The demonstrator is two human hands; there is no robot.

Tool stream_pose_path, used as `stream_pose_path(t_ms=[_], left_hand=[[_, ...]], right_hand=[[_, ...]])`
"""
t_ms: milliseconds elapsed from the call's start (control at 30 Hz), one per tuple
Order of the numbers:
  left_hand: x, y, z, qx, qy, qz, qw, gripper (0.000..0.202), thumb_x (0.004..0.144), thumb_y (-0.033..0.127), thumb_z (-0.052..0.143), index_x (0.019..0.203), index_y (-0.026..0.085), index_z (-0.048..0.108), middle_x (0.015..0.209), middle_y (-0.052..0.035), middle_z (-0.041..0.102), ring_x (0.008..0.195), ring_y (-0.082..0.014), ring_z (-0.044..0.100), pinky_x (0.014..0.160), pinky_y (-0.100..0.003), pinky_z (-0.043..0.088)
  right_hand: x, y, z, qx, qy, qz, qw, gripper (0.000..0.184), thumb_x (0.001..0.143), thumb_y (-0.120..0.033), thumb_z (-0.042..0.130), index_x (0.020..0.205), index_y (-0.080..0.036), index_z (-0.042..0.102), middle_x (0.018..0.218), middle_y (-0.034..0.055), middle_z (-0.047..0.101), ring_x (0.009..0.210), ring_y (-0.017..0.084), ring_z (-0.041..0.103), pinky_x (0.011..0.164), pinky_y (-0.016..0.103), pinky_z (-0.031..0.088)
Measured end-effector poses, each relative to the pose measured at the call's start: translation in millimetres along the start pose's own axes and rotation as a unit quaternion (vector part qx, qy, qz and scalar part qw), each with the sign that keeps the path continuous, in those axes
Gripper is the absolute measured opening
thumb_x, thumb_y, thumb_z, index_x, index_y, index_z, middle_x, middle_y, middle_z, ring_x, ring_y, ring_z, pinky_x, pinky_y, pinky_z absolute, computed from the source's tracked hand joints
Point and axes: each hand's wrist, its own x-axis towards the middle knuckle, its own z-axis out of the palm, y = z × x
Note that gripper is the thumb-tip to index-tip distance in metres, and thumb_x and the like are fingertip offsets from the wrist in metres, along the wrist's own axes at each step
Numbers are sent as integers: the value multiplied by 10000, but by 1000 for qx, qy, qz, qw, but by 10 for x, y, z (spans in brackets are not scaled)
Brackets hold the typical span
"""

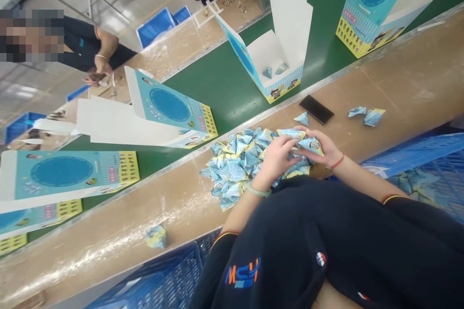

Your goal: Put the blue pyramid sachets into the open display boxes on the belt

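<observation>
A pile of small blue-and-yellow pyramid-shaped packets [234, 164] lies on the brown worktop in front of me. My left hand [278, 158] is at the pile's right side, its fingers curled against a packet [291, 133]. Close beside it, my right hand [324, 146] has its thumb and fingers around another packet [311, 145]. Both hands nearly meet, and their fingers partly cover the packets between them. Just beyond the hands, a single packet [301, 118] lies near a dark phone [316, 109].
Open printed boxes stand along the green belt; one box [286, 82] has a few packets inside. Loose packets [374, 117] lie right, another packet [156, 236] left. Blue crates [174, 275] flank me below the worktop edge. Two people work across the belt.
</observation>
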Motion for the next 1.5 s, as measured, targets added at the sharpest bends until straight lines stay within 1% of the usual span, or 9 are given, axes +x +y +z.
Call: stream_pose_path(t_ms=[167,400,567,700,800,933,1000,1067,1500], left_hand=[[-39,-187,191,-20,82,-33,996,400,867,382,779,1195,174,684,1162,-149,694,1051,-247,680,923,-389,583],[-192,-557,-733,88,251,-125,956,206,994,326,571,1036,177,707,1015,-109,711,888,-200,651,863,-380,543],[-311,-447,-599,89,-41,-58,993,245,945,429,654,972,195,722,972,-92,723,972,-244,685,890,-383,520],[-468,-193,-55,207,-207,-143,946,695,716,561,866,1221,133,653,1100,-174,691,1008,-350,692,870,-438,530],[-517,-108,103,233,-264,-212,911,503,784,365,846,1187,128,661,1127,-187,688,986,-343,709,857,-439,549],[-542,-117,-438,94,54,-209,972,290,907,398,694,1104,186,684,1045,-102,718,990,-256,710,880,-389,569],[-587,-98,-860,70,320,-182,927,388,942,498,608,1141,170,662,1095,-109,708,1042,-253,694,918,-433,569],[-656,-54,-1187,106,413,-135,894,488,859,583,676,1102,160,672,1082,-103,707,1023,-258,691,943,-470,565],[-685,-258,-903,143,313,-106,933,468,899,457,674,1275,178,664,1180,-134,738,1109,-277,705,986,-427,563]], right_hand=[[-32,-9,37,120,3,22,993,254,852,-470,589,1053,-351,691,1211,22,739,1183,341,679,998,649,546],[98,-293,-406,228,167,-54,958,67,782,-294,690,827,-312,736,1069,54,760,1139,325,697,1120,543,464],[-39,-255,-593,168,160,-68,970,85,828,-370,681,893,-332,723,1163,38,749,1194,333,673,1114,582,443],[-94,-125,-509,144,134,-51,979,114,871,-413,635,944,-341,683,1138,-3,756,1225,303,667,1109,589,468],[-81,-67,-448,160,122,-20,979,148,849,-406,668,963,-312,674,1095,14,770,1162,287,702,1033,531,557],[-46,-38,-486,185,97,-24,978,181,816,-371,713,969,-279,688,1048,31,780,1037,252,746,875,416,648],[-36,-31,-520,197,98,-44,975,185,812,-364,721,971,-273,692,1034,27,780,1008,243,753,847,392,659],[-30,-24,-536,203,105,-46,972,174,806,-356,726,957,-276,693,1016,18,783,984,238,757,828,384,664],[-10,6,-495,170,105,-34,979,148,828,-353,680,950,-272,696,1041,33,765,1024,250,744,883,422,650]])
